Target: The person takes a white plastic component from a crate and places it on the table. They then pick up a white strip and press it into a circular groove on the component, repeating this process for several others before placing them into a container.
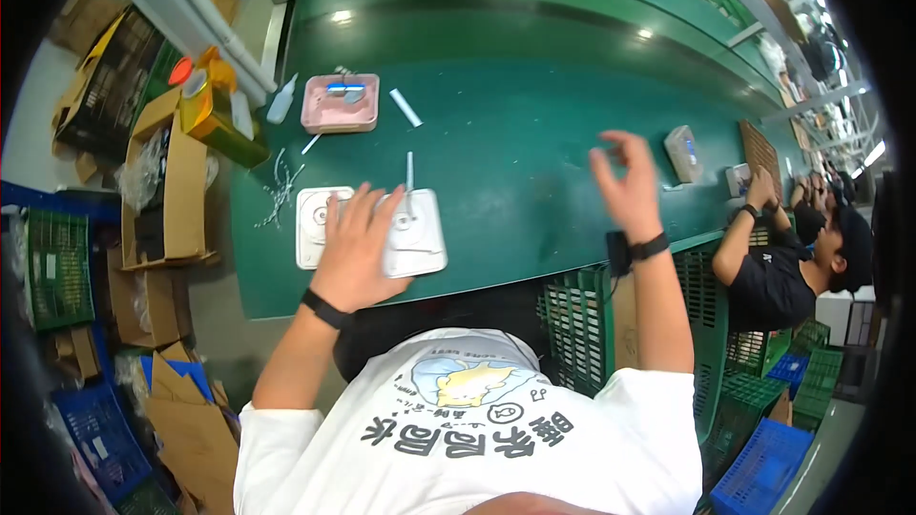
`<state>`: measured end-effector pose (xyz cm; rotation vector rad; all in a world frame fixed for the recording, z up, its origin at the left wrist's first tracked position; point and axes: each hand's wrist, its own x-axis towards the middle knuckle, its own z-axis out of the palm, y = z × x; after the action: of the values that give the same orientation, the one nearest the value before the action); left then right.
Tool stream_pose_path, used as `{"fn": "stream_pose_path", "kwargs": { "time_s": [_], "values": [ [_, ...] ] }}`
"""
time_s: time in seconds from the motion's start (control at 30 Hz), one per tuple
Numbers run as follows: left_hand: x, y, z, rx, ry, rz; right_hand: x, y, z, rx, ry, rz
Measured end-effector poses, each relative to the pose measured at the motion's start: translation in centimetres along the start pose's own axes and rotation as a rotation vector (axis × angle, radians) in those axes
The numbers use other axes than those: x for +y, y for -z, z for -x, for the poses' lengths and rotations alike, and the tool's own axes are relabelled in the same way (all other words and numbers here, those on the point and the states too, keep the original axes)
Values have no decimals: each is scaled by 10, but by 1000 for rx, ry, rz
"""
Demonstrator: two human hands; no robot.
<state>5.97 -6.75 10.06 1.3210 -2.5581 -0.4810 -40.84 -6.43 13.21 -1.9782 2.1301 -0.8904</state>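
Two white, square-cornered plastic plates, each with a round part in the middle, lie side by side near the front edge of the green table. My left hand (pixel 355 246) is over them, fingers spread, covering parts of the left plate (pixel 311 240) and the right plate (pixel 427 236). Whether it presses on them I cannot tell. A thin pale stick (pixel 410 170) points away from the right plate's centre. Off to the right, my right hand (pixel 627 181) is held over the table with fingers apart and nothing in it.
Behind the plates are a pink tray (pixel 313 118), a small squeeze bottle (pixel 281 103) and a white strip (pixel 405 108). Thin white strands (pixel 278 193) lie at left. A yellow jug (pixel 221 124) stands beyond the left edge. At right, a co-worker (pixel 782 272) handles a brown board (pixel 759 150).
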Motion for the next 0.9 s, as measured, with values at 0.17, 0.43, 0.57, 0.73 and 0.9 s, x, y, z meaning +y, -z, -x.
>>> {"fn": "stream_pose_path", "kwargs": {
  "time_s": [0.17,0.43,0.57,0.73,0.9],
  "values": [
    [34,-38,9,149,-61,164,-112,-101,55,-482,77,-352],
    [28,-74,20,189,1,522,-134,-131,63,-130,300,-230],
    [29,-77,20,264,-58,465,-130,-122,88,-348,-131,-551],
    [25,-72,21,183,-50,396,-142,-134,97,-247,-270,-660],
    [24,-74,20,172,-80,418,-146,-121,95,-283,-129,-505]
  ]
}}
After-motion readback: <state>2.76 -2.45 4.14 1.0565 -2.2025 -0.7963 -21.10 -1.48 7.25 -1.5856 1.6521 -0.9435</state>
